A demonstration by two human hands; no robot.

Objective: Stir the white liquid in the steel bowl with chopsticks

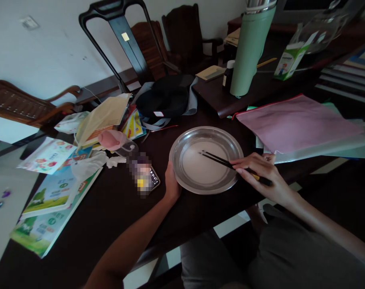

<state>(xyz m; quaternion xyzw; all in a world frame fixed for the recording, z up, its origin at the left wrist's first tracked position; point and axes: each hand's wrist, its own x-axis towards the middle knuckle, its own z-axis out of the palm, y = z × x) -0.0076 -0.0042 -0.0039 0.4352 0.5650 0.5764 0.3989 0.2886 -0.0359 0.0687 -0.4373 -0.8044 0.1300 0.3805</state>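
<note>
A round metal basin point(177, 172) stands on the dark table, with a milky white liquid point(197, 166) in its bottom. My left hand point(172, 182) grips the basin's near left side, its fingers partly hidden under and behind the rim. Over the right rim, my right hand point(262, 170) is closed around a pair of black chopsticks point(217, 157). Their tips reach down to the liquid near the middle of the basin. A phone point(154, 178), partly blurred, lies on the table just left of my left hand.
Left of the basin are a pink-topped bottle point(112, 139), crumpled tissue point(116, 161), and books point(47, 224). Behind it sits a black bag point(164, 98). A tall green flask point(251, 52) stands at the back right, above a pink zip folder point(299, 126).
</note>
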